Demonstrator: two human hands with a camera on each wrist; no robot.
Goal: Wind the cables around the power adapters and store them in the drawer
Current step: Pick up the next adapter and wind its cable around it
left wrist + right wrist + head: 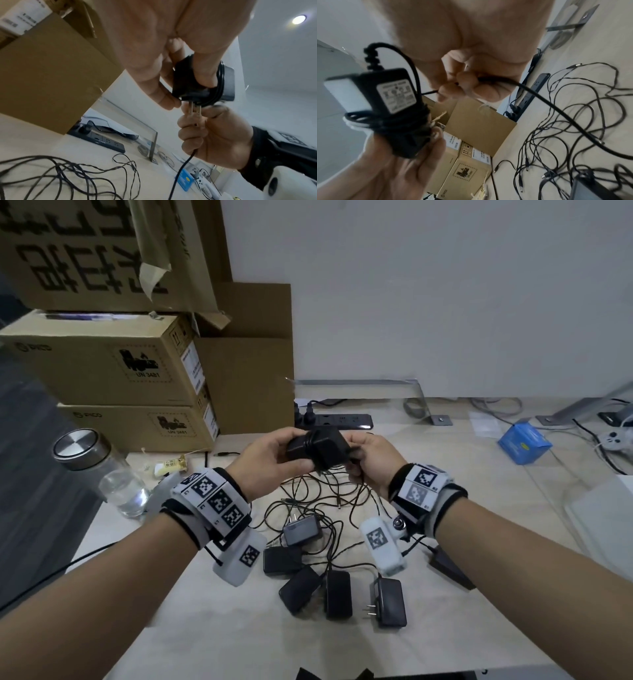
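Black boxy adapter [317, 448] in left hand [265, 457]; thin cable [556, 108] pinched by right hand [371, 460].

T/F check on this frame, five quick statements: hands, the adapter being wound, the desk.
1. The left hand grips a black power adapter that has cable turns around it. True.
2. The right hand is empty. False: its fingers pinch the cable running off that adapter.
3. All the adapters are already wound. False: several loose adapters lie on the desk with tangled cables.
4. A black power strip lies on the desk beyond the hands. True.
5. The glass bottle lies on its side. False: it stands upright, lid on.
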